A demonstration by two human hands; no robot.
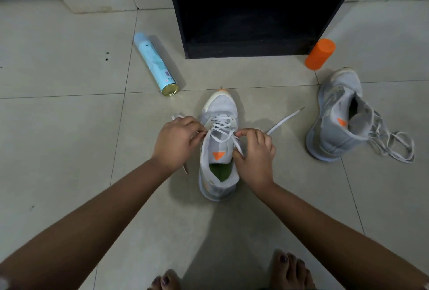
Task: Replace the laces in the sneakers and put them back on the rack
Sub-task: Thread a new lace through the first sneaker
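Stage: lacing under way on the near sneaker [219,148]; judged about midway through the task.
Done: white lace [222,127] crosses through the eyelets nearest the toe.
Outstanding: top eyelets appear unthreaded, ends untied; neither shoe is on the rack [243,41].
Location: near sneaker stands upright on the floor [69,127], toe towards the rack, between both hands.
Left hand [178,141]: grip clamped on the lace at the left eyelet row.
Right hand [254,155]: grip pinches the lace at the right eyelet row; one free end trails off to the right.
Second sneaker [336,118]: well apart on the right, its lace in a loose tangle beside it; old or new lace, cannot tell.
Appearance: grey knit upper, white sole, orange tongue mark, green insole.
Other items: spray can [155,64] lying down; orange bottle [320,54] beside the rack.
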